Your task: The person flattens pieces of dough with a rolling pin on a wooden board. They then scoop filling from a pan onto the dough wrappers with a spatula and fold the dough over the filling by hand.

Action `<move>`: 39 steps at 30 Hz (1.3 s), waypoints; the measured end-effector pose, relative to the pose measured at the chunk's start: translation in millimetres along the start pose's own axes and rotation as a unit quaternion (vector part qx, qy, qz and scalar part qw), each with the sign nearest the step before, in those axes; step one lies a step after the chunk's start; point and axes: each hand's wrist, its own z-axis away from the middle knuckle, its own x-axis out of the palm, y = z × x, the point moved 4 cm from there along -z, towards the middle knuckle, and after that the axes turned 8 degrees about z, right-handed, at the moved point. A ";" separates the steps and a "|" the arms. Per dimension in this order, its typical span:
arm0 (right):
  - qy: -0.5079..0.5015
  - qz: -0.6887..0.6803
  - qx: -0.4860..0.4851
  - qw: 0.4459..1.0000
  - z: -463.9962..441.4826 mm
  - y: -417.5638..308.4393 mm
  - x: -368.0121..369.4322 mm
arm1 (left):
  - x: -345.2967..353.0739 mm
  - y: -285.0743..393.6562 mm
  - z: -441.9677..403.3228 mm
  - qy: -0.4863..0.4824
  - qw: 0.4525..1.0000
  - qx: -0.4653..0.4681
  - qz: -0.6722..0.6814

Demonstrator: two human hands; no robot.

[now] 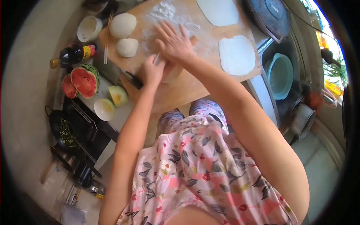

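Where visible, rolling pin (194,40) diagonally away rightward.

The dough sheets (237,55) are white — the top (205,165) floral pink.

A kitchen, likely a home's
Left of the left hand (153,71) sit a dark bottle (77,55), cut watermelon (84,81) and a wok (56,118) of chopped greens (66,135); right of the right hand (174,43), a turquoise colander (280,77) and a pot (303,120); beneath both hands, a floured wooden board (180,93).

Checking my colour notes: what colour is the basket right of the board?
The basket is light turquoise, shown best in the head view.
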 end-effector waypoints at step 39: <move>-0.156 0.013 0.036 0.987 173.8 24.4 -45.8 | 1.6 -25.8 89.0 -0.021 0.915 0.172 -0.363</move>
